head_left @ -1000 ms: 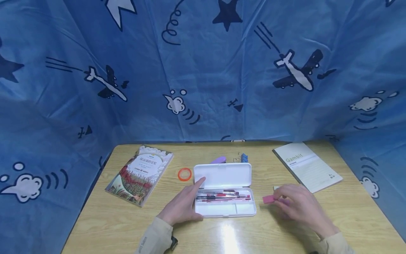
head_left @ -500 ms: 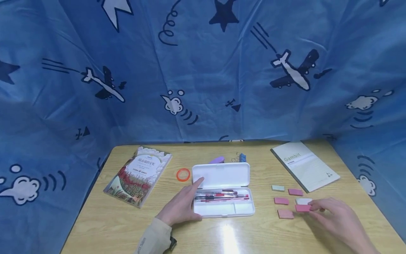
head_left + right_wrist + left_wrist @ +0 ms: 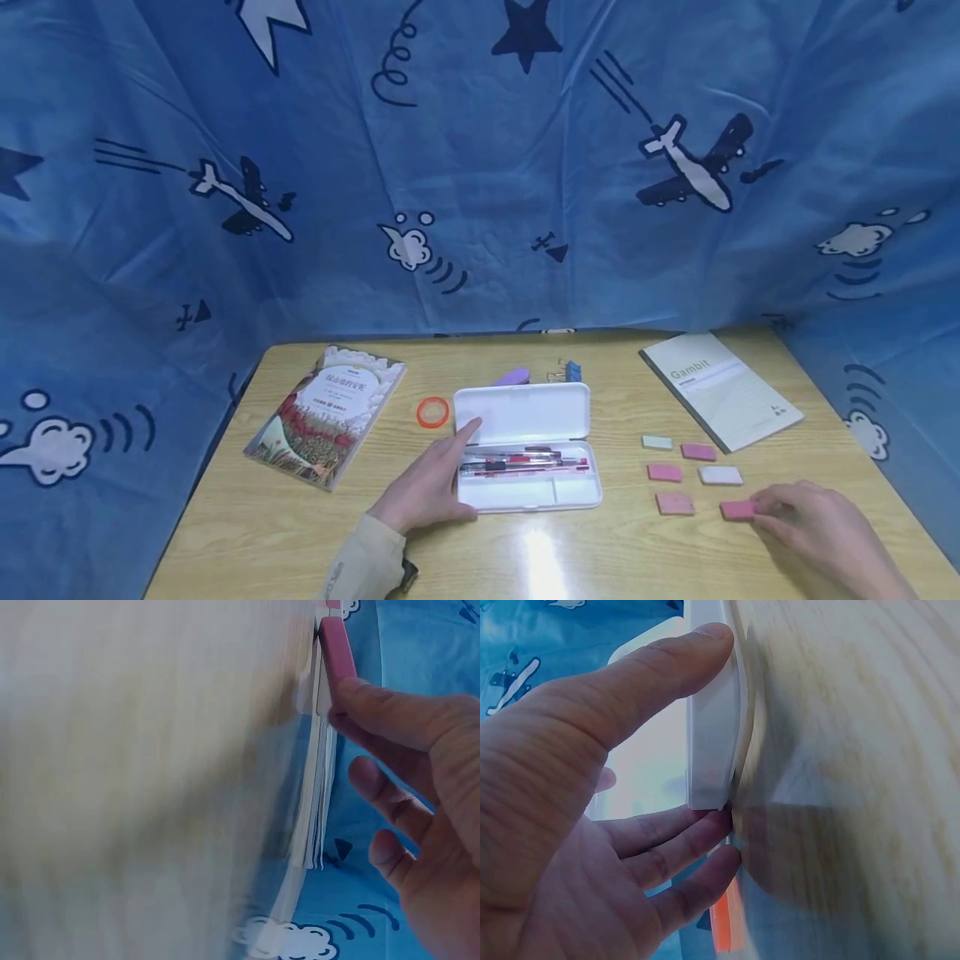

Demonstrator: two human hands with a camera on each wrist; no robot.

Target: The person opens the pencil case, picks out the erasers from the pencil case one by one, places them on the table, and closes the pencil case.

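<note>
My left hand [image 3: 427,487] holds the left end of an open white pencil case [image 3: 525,498]; in the left wrist view the thumb [image 3: 667,656] lies along the case wall and other fingers touch its end. Several pens [image 3: 517,462] lie in the case's rear compartment. Toward the right side of the table, my right hand [image 3: 817,521] pinches a pink eraser [image 3: 738,510] between thumb and fingers. That eraser [image 3: 337,649] shows at the fingertips in the right wrist view. Nearby lie a white eraser [image 3: 721,476], a pale green eraser [image 3: 657,442] and several pink erasers [image 3: 676,503].
A notebook [image 3: 723,392] lies at the back right, a picture-covered book [image 3: 330,417] at the left. An orange tape roll [image 3: 432,401] is beside the case. Behind the lid are a purple object [image 3: 513,377], partly hidden, and a blue binder clip [image 3: 573,372].
My right hand has moved right and toward the near edge with the pink eraser, uncovering the other erasers. My left hand stays at the pencil case.
</note>
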